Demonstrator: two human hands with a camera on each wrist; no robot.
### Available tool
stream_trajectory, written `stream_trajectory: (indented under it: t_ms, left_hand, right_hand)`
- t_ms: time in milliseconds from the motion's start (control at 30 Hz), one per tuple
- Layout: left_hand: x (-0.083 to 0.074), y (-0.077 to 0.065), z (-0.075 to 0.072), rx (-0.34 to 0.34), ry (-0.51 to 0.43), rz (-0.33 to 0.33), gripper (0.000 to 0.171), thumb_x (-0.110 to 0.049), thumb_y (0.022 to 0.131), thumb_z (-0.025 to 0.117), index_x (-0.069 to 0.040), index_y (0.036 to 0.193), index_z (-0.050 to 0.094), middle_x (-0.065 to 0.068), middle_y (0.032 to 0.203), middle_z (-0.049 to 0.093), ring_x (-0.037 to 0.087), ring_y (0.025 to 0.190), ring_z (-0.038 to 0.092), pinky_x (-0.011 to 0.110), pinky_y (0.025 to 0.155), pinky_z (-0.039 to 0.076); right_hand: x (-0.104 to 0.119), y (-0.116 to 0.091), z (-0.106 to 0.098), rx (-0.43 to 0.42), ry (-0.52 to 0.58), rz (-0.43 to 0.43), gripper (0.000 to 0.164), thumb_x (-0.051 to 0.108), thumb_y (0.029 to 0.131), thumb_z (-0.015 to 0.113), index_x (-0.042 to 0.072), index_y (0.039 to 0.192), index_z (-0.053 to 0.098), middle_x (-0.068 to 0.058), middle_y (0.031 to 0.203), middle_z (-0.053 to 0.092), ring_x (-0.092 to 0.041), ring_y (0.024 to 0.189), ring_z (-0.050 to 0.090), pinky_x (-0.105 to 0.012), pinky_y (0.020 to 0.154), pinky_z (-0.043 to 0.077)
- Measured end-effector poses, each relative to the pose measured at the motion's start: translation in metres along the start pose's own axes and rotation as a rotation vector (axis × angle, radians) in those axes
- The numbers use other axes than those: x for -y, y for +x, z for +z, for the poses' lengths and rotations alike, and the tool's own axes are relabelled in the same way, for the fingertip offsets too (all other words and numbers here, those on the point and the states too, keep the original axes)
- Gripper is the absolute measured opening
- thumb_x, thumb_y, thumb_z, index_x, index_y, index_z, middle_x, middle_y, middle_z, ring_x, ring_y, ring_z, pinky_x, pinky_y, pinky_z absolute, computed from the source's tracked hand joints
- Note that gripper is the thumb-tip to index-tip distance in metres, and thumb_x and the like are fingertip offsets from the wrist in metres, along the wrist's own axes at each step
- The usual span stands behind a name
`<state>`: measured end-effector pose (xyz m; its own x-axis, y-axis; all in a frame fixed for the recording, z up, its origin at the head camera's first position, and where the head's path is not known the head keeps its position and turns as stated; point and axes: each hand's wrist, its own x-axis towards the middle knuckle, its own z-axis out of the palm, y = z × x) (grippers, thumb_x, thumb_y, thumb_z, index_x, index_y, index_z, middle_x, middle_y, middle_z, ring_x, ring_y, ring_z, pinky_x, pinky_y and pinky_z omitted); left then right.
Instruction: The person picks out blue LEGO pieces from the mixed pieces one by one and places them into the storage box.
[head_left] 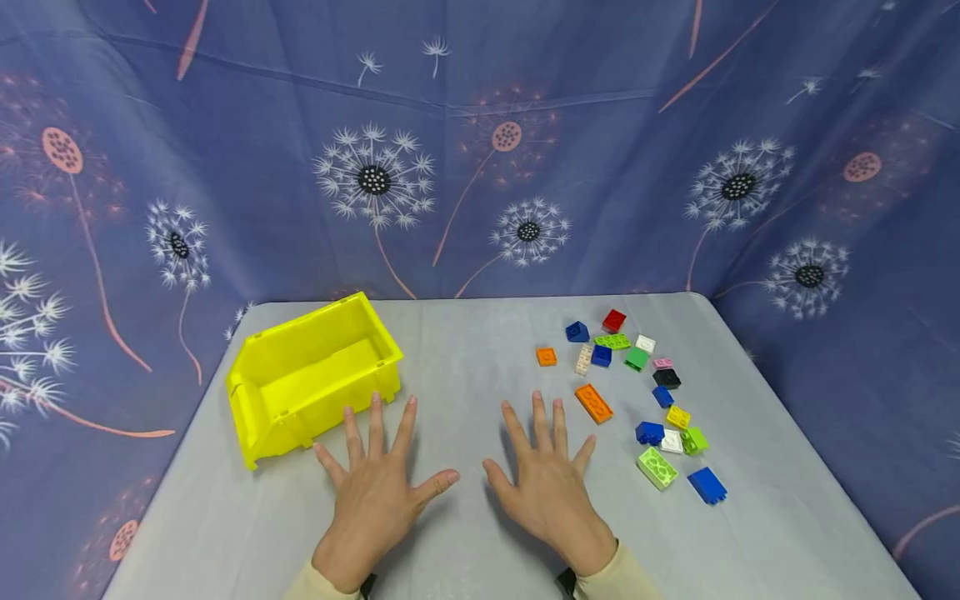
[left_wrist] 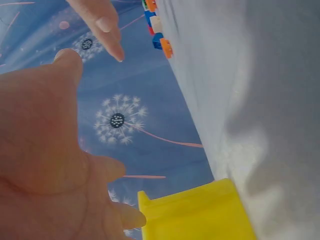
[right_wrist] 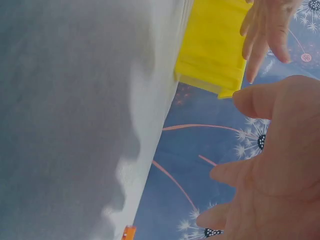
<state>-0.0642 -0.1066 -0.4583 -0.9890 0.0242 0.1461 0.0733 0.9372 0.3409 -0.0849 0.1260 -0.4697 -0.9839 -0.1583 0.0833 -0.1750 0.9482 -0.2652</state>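
My left hand [head_left: 378,492] hovers palm down over the near part of the table, its fingers spread and straight. Its fingertips overlap the front side of a yellow bin [head_left: 300,367] in the head view. To its right my right hand [head_left: 551,492] is spread the same way, with nothing in it. Nearest to that hand lies an orange building brick [head_left: 594,403]. A light green brick [head_left: 657,468] and a blue brick [head_left: 707,486] lie further right. Both wrist views show the palms raised over the table, shadows beneath them.
More bricks are scattered at the right of the grey table [head_left: 465,358], among them a small orange one [head_left: 546,357], a red one [head_left: 613,321], a black one [head_left: 667,379] and a yellow one [head_left: 678,417]. A blue dandelion-print cloth [head_left: 450,167] hangs behind and at the sides.
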Motion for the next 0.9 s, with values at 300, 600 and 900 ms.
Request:
stream_trajectory:
  t_ms: [300,600,900]
  left_hand:
    - [0.0,0.001,-0.009,-0.025,0.014,0.0,0.108,-0.086,0.08,0.059,-0.03,0.165,0.025,0.024,0.17,0.01,0.057,0.153,0.0,0.089,0.101,-0.001]
    - [0.014,0.008,-0.026,-0.113,0.004,-0.04,0.109,-0.083,0.08,0.064,-0.039,0.166,0.014,0.021,0.172,0.004,0.052,0.156,-0.001,0.089,0.101,-0.001]
    - [0.04,0.012,-0.04,-0.148,-0.003,-0.127,0.11,-0.082,0.083,0.062,-0.037,0.166,0.007,0.023,0.172,-0.005,0.049,0.156,-0.01,0.089,0.1,-0.005]
  right_hand:
    - [-0.012,0.011,-0.003,0.002,0.016,0.012,0.081,0.062,0.096,0.061,0.03,0.164,0.03,-0.019,0.172,0.007,-0.048,0.157,-0.002,-0.09,0.101,0.006]
    - [-0.052,0.053,-0.022,-0.025,0.058,0.058,0.081,0.055,0.098,0.06,0.024,0.166,0.025,-0.023,0.172,-0.005,-0.051,0.155,-0.01,-0.088,0.102,-0.003]
    - [-0.094,0.121,-0.038,0.013,0.021,0.091,0.081,0.036,0.099,0.061,0.015,0.166,0.02,-0.033,0.168,-0.003,-0.056,0.152,-0.014,-0.087,0.105,-0.002]
